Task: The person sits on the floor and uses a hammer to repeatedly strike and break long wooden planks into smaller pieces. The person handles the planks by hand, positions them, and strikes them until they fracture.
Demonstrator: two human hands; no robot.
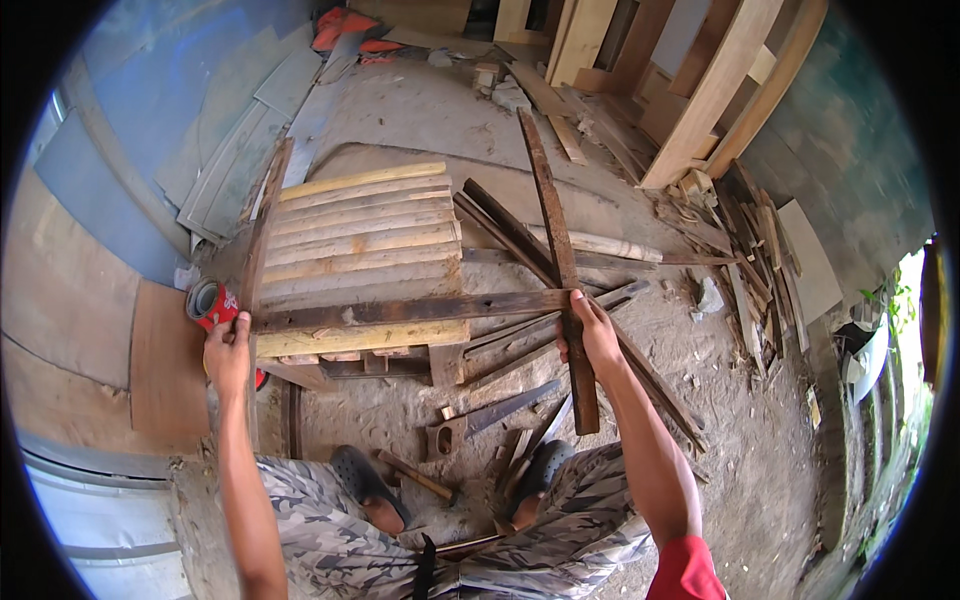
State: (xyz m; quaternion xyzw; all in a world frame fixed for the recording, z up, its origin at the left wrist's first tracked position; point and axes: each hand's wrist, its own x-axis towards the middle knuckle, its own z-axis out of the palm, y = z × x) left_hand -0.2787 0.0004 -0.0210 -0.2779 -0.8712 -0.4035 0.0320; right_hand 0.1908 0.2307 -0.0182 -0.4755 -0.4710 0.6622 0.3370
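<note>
Our left hand (228, 352) curls closed on the wooden frame (420, 309) at left. Our right hand (596, 335) firmly grips its right joint.

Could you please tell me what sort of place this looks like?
It looks like a rough carpentry work area, perhaps a makeshift workshop: a handsaw and a hammer lie on the dusty ground, and scrap wood is piled at the right.
</note>
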